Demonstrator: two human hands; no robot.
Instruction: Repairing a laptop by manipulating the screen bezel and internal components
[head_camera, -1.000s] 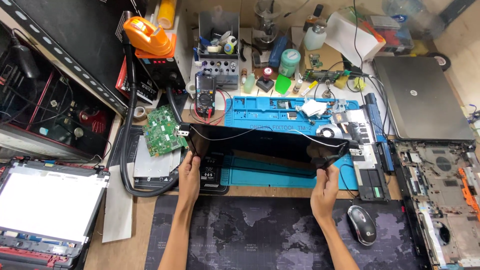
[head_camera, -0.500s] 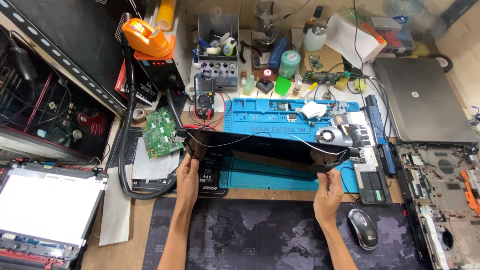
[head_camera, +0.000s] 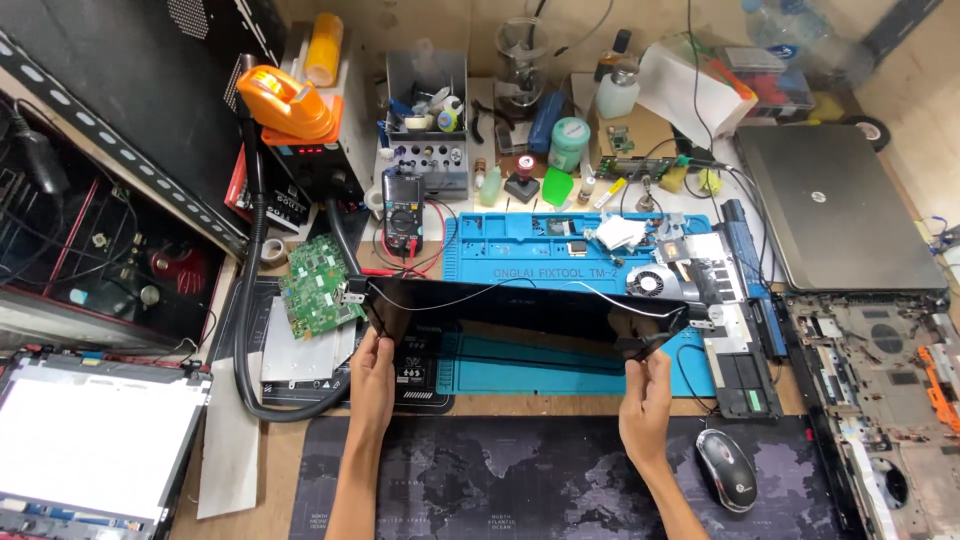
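Black glossy laptop screen panel (head_camera: 520, 310) held flat-ish above the middle of the table, long side running left-right, over the blue repair mat (head_camera: 560, 360). Left hand (head_camera: 372, 375) pinches the panel's lower left corner, fingers closed on the edge; right hand (head_camera: 647, 392) pinches the lower right corner the same way. Hands well apart, one at each end of the panel. Thin black cable (head_camera: 470, 292) trails along the panel's top edge, metal hinge brackets at both upper corners.

Green circuit board (head_camera: 318, 298) lies just beside the panel's left end, on a grey sheet. Black multimeter (head_camera: 403, 212) with red leads sits behind the panel, toward the table's back. Orange-topped hot air station (head_camera: 300, 130) at the back left, its thick black hose (head_camera: 250, 340) looping down toward the front left. Black mouse (head_camera: 727, 470) near the right hand, on the dark world-map desk mat (head_camera: 530, 480) along the front edge. Closed grey laptop (head_camera: 835, 205) at the back right; opened laptop base (head_camera: 880, 400) with exposed insides at the right edge. White-faced screen panel (head_camera: 85, 445) at the front left corner. Small fan (head_camera: 652, 281) and parts on the mat behind the panel's right end.
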